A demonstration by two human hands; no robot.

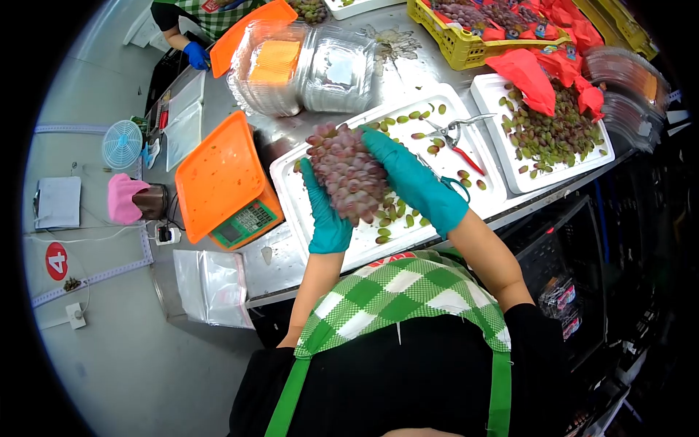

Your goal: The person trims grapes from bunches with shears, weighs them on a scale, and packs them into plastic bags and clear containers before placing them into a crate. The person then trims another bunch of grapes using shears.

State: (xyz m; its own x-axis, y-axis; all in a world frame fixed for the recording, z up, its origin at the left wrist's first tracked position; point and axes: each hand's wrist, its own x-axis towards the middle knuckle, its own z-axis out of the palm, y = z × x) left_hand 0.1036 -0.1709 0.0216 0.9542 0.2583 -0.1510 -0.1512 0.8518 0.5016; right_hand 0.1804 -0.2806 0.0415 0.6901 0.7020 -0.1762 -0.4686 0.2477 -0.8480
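Note:
Between my two gloved hands is a bunch of purple-pink grapes (348, 173), held above a white tray (484, 191). My left hand (328, 217) cups its near left side. On its right side, my right hand (416, 176) grips it with the fingers at the top; the palm side is hidden. Loose green and reddish grapes (393, 211) are scattered in the tray under the bunch. Red-handled snips (466, 151) lie in the tray to the right. A pair of scissors (457, 188) with dark loop handles is partly hidden by my right hand.
An orange-topped scale (222, 178) stands left of the tray. Stacked clear plastic boxes (338, 69) sit behind it. To the right is a second white tray (513, 175) heaped with grapes, below a yellow crate (466, 52). A blue-gloved co-worker's hand (196, 55) shows at upper left.

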